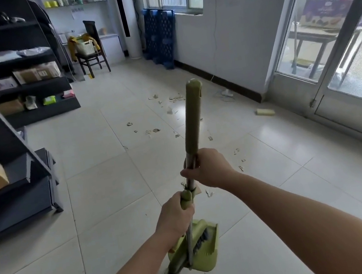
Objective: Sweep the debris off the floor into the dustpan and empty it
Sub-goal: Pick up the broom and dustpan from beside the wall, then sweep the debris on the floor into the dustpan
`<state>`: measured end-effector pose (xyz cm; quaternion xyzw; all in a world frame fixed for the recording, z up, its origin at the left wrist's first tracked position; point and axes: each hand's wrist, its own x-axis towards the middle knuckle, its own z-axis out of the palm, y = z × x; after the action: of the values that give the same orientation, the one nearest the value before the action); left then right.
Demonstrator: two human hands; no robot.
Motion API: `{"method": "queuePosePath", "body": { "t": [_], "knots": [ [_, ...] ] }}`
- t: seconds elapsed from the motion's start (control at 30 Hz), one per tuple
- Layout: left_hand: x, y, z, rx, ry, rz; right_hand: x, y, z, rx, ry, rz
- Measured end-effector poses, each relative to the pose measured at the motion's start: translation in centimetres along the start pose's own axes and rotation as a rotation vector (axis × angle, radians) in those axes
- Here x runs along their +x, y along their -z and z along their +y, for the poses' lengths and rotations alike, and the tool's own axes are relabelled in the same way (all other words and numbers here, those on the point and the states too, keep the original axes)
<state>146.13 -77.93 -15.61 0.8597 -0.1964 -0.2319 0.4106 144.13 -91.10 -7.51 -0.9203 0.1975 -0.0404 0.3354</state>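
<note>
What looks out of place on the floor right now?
Torn scraps lie strewn across the tiles ahead, unswept. A pale yellow block lies alone near the glass door. The broom sits inside the dustpan, right hand on its pole, left hand on the dustpan handle.

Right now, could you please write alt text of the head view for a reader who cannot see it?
A person's left hand grips the green dustpan handle and the right hand the broom shaft, the broom head resting in the pan. Pale debris lies scattered on the tiled floor ahead, dark shelves to the left.
</note>
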Motion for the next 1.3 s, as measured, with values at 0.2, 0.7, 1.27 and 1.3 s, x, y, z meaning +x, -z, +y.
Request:
{"method": "queuePosePath", "body": {
  "t": [0.2, 0.7, 1.27, 1.3],
  "knots": [
    [0.9, 0.5, 0.3, 0.037, -0.076, -0.048, 3.5, 4.4, 3.5, 0.206, -0.111, 0.044],
    [6.7, 2.4, -1.5, 0.072, -0.018, -0.026, 9.3, 7.0, 5.7, 0.270, -0.116, 0.230],
    [14.4, 6.8, -4.4, 0.112, 0.074, -0.017, 14.4, 3.9, 10.1, 0.305, -0.349, -0.153],
    [14.9, 7.1, -4.6, 0.112, 0.079, -0.016, 14.6, 3.6, 10.7, 0.352, -0.371, -0.197]
  ]
}}
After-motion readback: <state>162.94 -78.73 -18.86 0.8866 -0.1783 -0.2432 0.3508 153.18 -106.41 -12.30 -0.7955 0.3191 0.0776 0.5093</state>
